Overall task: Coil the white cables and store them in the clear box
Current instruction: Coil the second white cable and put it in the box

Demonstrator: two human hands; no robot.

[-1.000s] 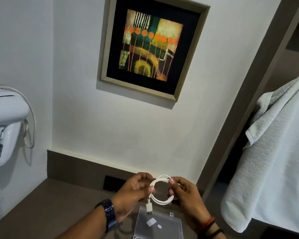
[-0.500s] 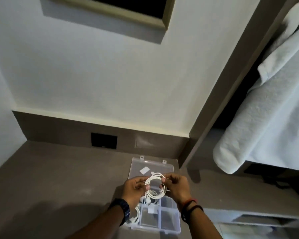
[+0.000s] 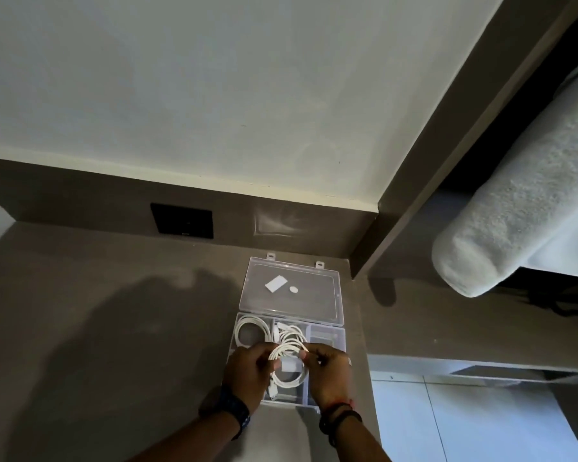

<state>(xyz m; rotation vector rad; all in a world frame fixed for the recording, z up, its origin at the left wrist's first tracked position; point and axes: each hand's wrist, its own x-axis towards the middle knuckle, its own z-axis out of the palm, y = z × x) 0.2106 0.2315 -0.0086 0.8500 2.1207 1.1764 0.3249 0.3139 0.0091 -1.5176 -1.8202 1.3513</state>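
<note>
A coiled white cable [image 3: 289, 363] hangs between my left hand [image 3: 249, 373] and my right hand [image 3: 329, 373], each pinching one side of the loop just above the clear box [image 3: 327, 331]. The box lies open on the brown counter, its lid [image 3: 291, 288] flat toward the wall. One coiled white cable [image 3: 251, 330] rests in the box's far left compartment, and another white cable [image 3: 292, 333] sits in the middle one. A plug end of the held cable dangles at its lower left.
A black wall socket [image 3: 182, 220] is set in the brown backsplash. A grey towel [image 3: 521, 208] hangs at the right over a lower shelf [image 3: 447, 328]. The counter's right edge [image 3: 369, 378] drops to a pale tiled floor.
The view has tilted down from the wall picture to the counter. Both hands have lowered the coiled cable from in front of the wall to just over the open box.
</note>
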